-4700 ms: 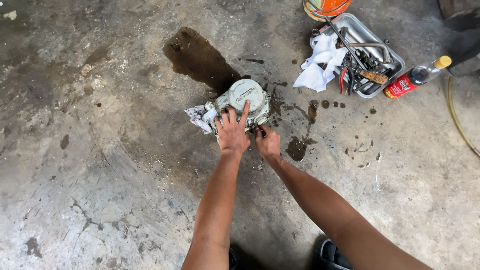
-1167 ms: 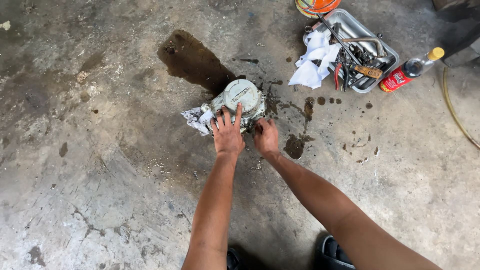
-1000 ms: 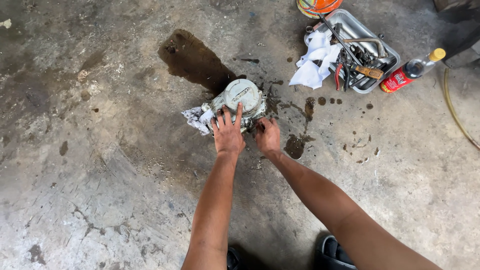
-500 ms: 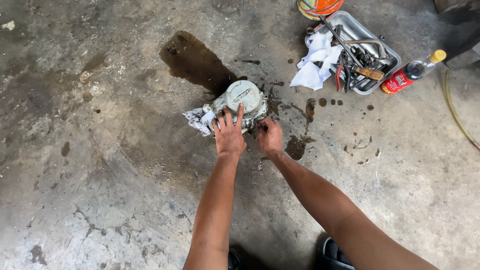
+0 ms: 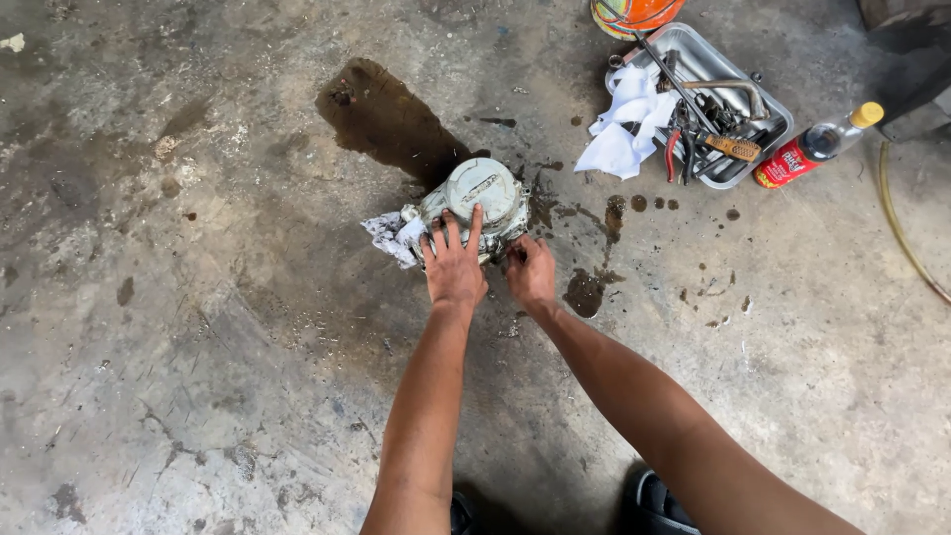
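Note:
A grey metal engine part with a round cover (image 5: pixel 475 198) sits on the stained concrete floor, resting on a dirty rag (image 5: pixel 391 236). My left hand (image 5: pixel 454 266) lies flat on its near side, fingers spread over the casing. My right hand (image 5: pixel 532 272) is pressed against the part's lower right edge, fingers curled at it; whether it holds a small tool there is hidden.
A dark oil patch (image 5: pixel 381 119) spreads behind the part, with smaller spots to its right. At the back right stand a metal tray (image 5: pixel 768 109) of tools with a white cloth (image 5: pixel 624 134), a bottle with a red label (image 5: pixel 807 149) and an orange object (image 5: pixel 634 12). A hose (image 5: pixel 897 223) runs along the right edge.
Both hands stay on the engine part; only slight shifts of the fingers and of the camera show.

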